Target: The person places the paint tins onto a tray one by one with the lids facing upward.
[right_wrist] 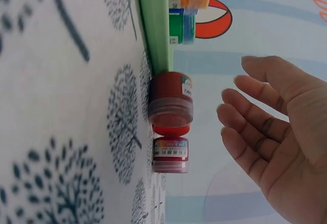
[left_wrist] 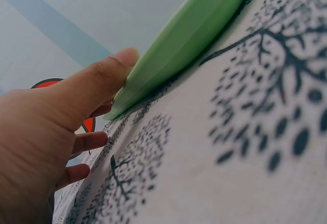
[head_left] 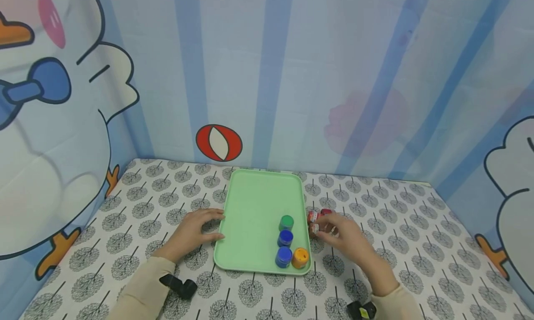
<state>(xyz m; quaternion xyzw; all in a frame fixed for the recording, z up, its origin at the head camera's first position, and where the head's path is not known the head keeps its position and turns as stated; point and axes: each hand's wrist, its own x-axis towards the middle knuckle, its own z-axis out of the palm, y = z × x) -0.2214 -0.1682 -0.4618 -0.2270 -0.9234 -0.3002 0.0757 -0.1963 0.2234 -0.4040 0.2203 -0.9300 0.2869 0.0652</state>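
A light green tray lies on the table. My left hand touches its left edge, the thumb against the rim in the left wrist view, with the other fingers loosely bent. To the tray's right, my right hand hovers by a brownish-red paint jar, a red jar and a crimson jar. Its fingers are apart from all of them and hold nothing. Inside the tray's right side stand a green jar, two blue jars and an orange jar.
A white cloth with a tree print covers the table. Behind it and at both sides hang pale blue striped curtains with cartoon ducks. A black wrist camera sits at the left sleeve.
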